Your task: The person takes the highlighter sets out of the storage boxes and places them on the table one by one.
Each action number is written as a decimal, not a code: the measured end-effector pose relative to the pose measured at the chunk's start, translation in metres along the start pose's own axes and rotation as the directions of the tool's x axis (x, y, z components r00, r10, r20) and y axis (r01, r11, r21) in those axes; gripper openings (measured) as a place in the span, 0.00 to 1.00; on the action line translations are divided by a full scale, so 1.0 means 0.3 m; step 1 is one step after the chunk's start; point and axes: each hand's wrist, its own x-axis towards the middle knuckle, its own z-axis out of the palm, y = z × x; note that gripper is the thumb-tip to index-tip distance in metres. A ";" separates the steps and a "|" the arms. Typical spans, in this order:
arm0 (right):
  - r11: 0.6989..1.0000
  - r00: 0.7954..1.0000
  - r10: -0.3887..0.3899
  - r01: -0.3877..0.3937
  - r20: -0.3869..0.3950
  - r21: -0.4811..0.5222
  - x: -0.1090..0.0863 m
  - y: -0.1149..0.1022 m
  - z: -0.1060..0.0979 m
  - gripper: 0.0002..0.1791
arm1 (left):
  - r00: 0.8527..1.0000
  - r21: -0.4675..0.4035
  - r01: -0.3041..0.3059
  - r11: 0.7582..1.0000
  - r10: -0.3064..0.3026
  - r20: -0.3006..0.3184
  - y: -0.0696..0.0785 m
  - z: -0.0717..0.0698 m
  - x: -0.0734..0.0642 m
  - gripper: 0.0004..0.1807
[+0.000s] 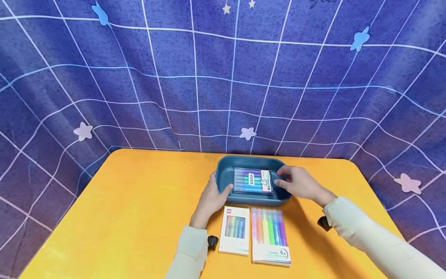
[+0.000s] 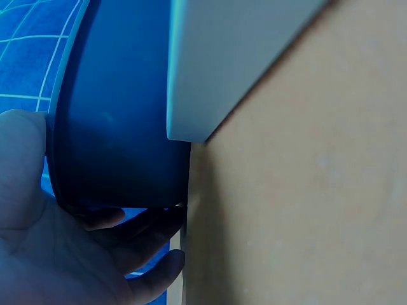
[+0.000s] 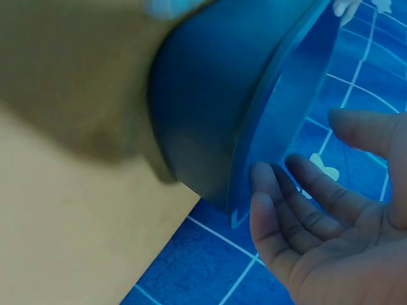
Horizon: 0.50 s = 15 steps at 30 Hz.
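Observation:
A dark blue plastic tray (image 1: 256,200) with raised walls stands near the table's back edge. Inside it lies a clear pack of colored pens (image 1: 251,181) with a white label. My left hand (image 1: 211,198) grips the tray's left end, thumb over the rim and fingers along the outer wall, as the left wrist view shows. At the opposite end, my right hand (image 1: 299,181) hovers by the rim with loosely bent fingers and nothing between them. In the right wrist view its fingertips (image 3: 264,178) are close to the tray's rim, thumb held apart.
In front of the tray lie a white box of pens (image 1: 234,247) with a window and a clear pack of rainbow markers (image 1: 270,254), side by side. The yellow table (image 1: 139,201) ends at a blue curtain (image 1: 216,89) with grid lines and stars.

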 end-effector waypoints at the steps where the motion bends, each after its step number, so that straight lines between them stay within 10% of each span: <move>1: 1.000 1.000 -0.005 0.005 0.009 -0.006 0.011 0.001 0.003 0.13 | 1.000 0.001 0.001 1.000 -0.001 0.002 0.001 0.000 -0.001 0.45; 15: 1.000 0.991 0.000 0.003 0.131 -0.020 0.138 0.009 0.023 0.20 | 1.000 0.013 0.003 1.000 -0.003 -0.002 -0.008 -0.003 0.000 0.45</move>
